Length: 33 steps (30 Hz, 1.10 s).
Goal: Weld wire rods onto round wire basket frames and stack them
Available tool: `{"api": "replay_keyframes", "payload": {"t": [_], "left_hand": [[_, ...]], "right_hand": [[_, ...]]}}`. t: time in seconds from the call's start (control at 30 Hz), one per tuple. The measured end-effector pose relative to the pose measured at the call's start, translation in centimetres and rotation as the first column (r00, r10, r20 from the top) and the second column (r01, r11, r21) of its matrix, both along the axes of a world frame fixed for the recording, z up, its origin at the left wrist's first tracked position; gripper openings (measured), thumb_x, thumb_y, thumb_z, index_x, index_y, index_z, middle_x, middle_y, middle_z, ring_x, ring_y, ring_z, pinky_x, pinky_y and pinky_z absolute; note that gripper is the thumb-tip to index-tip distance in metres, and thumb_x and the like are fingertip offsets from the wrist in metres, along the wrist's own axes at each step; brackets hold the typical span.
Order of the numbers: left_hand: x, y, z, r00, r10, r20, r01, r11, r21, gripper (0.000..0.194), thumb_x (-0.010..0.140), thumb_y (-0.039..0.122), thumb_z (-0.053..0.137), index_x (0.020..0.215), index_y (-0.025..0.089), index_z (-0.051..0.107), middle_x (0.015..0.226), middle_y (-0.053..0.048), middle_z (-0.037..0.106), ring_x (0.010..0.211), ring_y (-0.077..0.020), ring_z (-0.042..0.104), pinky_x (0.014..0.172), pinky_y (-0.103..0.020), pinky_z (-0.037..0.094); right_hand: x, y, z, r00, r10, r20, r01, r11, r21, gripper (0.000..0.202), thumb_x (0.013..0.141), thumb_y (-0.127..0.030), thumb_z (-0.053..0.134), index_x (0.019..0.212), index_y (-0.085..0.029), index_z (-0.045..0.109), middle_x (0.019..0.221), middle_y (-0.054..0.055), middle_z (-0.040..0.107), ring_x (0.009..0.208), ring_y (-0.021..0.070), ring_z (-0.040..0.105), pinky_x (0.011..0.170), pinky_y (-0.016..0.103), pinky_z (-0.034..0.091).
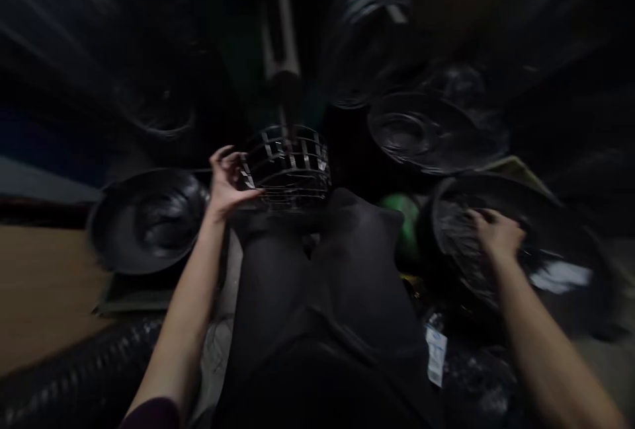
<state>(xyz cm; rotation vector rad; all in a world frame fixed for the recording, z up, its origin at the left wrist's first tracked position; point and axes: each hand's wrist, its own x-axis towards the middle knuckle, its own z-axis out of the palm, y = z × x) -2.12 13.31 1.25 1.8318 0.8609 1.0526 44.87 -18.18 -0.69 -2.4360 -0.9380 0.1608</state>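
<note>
Several basins point(116, 227) around wire cage point(302, 170)

Dim light, deep shadows; edges streaked with blur (wire cage point(297, 170) sharper, glinting).

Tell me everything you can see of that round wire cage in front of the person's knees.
The wire cage is a round, open framework of thin, shiny, metallic-looking strands, with upright pieces crossing curved ones. It sits just beyond the person's knees. The left hand spans its left side, thumb along the lower edge. A dark pole comes down to it from above; whether they join is unclear. Blur and dim light hide finer detail.
</note>
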Motion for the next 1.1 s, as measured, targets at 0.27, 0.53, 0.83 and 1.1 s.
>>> {"api": "replay_keyframes", "payload": {"t": [0.27, 0.53, 0.83, 1.1], "left_hand": [[1.4, -3.7, 3.4, 0.97, -0.05, -0.236, 0.113, 0.959, 0.26, 0.079, 0.057, 0.051, 0.086, 0.12, 0.024, 0.048, 0.131, -0.012, 0.05, 0.128, -0.0292, 0.049, 0.109, -0.044, 0.041], [3.8, -4.7, 4.9, 0.869, -0.056, -0.491, 0.264, 0.893, 0.365, 0.061, 0.057, 0.041, 0.086, 0.109, 0.021, 0.06, 0.136, -0.015, 0.048, 0.127, -0.0361, 0.045, 0.106, -0.052, 0.038], [3.1, -5.0, 5.0, 0.905, -0.051, -0.422, 0.204, 0.923, 0.326, 0.063, 0.059, 0.04, 0.086, 0.113, 0.02, 0.061, 0.136, -0.016, 0.048, 0.126, -0.0355, 0.046, 0.105, -0.052, 0.042], [3.9, -3.5, 5.1, 0.935, -0.047, -0.352, 0.167, 0.933, 0.318, 0.062, 0.059, 0.034, 0.087, 0.113, 0.018, 0.06, 0.135, -0.015, 0.048, 0.127, -0.0325, 0.046, 0.108, -0.049, 0.042]], "right_hand": [[-13.9, 4.8, 1.0, 0.861, 0.41, -0.302, -0.372, 0.911, 0.177, 0.039, 0.078, -0.059, 0.056, 0.087, -0.025, 0.072, 0.094, 0.005, 0.074, 0.089, 0.0265, 0.069, 0.087, 0.046, 0.054], [-20.5, 13.9, 9.8, 0.512, 0.684, -0.519, -0.68, 0.692, 0.242, 0.035, 0.078, -0.045, 0.07, 0.102, -0.019, 0.073, 0.081, 0.003, 0.073, 0.077, 0.0177, 0.067, 0.071, 0.03, 0.053], [-24.3, 16.5, 9.2, 0.462, 0.841, 0.28, -0.823, 0.525, -0.218, 0.038, 0.091, -0.036, 0.057, 0.127, -0.027, 0.065, 0.118, 0.004, 0.07, 0.087, 0.0215, 0.072, 0.06, 0.028, 0.047], [-23.7, 18.0, 9.7, 0.383, 0.812, 0.441, -0.81, 0.525, -0.262, 0.033, 0.095, -0.034, 0.05, 0.122, -0.032, 0.067, 0.114, 0.0, 0.071, 0.075, 0.0169, 0.072, 0.055, 0.027, 0.043]]}}
